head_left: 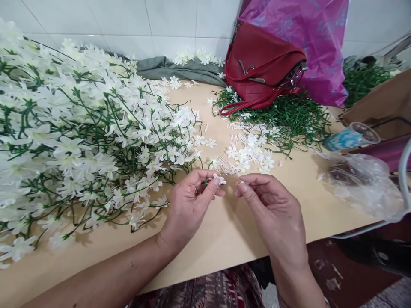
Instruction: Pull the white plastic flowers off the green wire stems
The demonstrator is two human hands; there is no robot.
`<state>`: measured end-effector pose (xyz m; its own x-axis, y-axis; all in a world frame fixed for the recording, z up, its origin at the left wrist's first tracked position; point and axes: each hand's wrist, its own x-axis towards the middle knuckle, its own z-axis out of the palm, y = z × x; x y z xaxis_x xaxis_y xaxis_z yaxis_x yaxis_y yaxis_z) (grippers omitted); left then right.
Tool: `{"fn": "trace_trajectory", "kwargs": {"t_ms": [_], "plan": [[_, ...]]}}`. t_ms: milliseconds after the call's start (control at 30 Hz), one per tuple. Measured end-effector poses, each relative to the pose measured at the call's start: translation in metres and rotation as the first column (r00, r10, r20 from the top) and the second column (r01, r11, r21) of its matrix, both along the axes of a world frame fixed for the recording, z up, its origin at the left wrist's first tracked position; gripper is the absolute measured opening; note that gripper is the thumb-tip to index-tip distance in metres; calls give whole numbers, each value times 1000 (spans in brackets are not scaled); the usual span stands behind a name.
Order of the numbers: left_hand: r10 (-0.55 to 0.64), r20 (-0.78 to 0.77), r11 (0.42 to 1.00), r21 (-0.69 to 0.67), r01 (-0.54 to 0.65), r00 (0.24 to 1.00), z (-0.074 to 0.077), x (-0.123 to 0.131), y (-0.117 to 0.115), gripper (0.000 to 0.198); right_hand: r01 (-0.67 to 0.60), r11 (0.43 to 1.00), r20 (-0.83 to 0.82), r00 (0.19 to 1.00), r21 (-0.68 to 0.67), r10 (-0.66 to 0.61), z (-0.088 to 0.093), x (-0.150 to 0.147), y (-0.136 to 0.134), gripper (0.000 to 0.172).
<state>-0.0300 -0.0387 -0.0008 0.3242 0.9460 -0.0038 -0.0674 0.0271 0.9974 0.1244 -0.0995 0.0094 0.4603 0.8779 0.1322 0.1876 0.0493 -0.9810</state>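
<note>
Small white flower (pixel 220 179) held up off the counter (pixel 205 252), closer to the near edge than the far. Left hand (pixel 189 203) has it pinched, thumb against forefinger; a bit of green shows behind the petals. Long axis roughly side to side, along the line between the 2 hands — green end toward the left palm, petals toward the right hand (pixel 279 209).

Right hand: thumb and forefinger narrow, nearly meeting, other fingers curled. Speck of white at the tips — too small to tell whether anything is held. Right fingertips just beside the petals, about level with them, not touching. Left is the nearer hand, being on the flower itself.

Past the fingertips, toward the far edge: loose white blossoms (pixel 247 156) lying on the counter with thin white strands (pixel 221 164). Left end: big heap of white flowers on stems (pixel 70 149), fringe close to the left hand. Toward the far right corner: loose greenery (pixel 289 122) under a red bag (pixel 263 55). Right end: plastic cup (pixel 345 139), clear plastic bag (pixel 369 184).
</note>
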Motion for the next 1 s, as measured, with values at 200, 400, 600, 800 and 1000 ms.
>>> {"fn": "trace_trajectory", "kwargs": {"t_ms": [200,400,600,800,1000], "plan": [[-21,39,999,33,19,999,2,-1,-1,10,12,999,29,999,33,-13,3,-28,-9,4],[-33,30,999,36,32,999,2,-1,-1,13,58,996,86,994,74,-64,-1,-35,0,5],[-55,1,998,43,55,999,1,-1,-3,10,89,995,-28,995,-55,-91,-3,-35,6,10],[-24,-136,982,184,49,990,-1,-2,-4,10,86,995,-98,991,-42,-90,-1,-36,8,12],[-19,-157,970,237,56,987,1,-3,-4,11,48,997,-149,987,-55,-55,-2,-30,10,29]]}}
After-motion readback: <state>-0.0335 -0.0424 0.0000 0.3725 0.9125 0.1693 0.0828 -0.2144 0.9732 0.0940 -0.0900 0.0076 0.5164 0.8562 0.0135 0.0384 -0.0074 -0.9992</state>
